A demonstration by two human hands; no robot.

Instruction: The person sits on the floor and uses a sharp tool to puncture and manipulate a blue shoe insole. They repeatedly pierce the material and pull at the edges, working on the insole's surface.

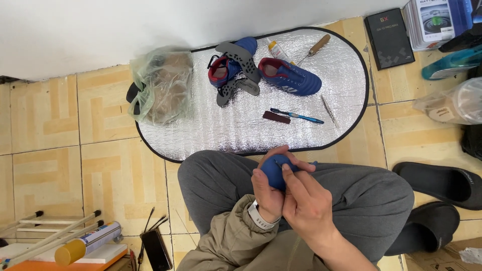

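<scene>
Two hands meet over the person's grey-trousered lap, just below the near edge of the oval silver mat point(211, 131): the left hand point(267, 193) is curled around a blue shoe piece point(277, 173), and the right hand point(306, 200) is closed with fingertips pinching a thin dark tool against it. On the silver mat lie two blue shoes point(288, 76) with red linings, dark perforated insoles across the left one, a small glue bottle, a wooden-handled awl point(314, 49), a blue pen point(297, 116) and a small maroon block point(276, 117). At the mat's left end sits a crumpled greenish plastic bag point(160, 85). Right of the mat, by the wall, a flat black rectangular box point(389, 39) lies on the floor, with a stack of white-and-blue printed packages point(437, 20) beyond it. Black slippers point(442, 183) lie below the mat's right end.
</scene>
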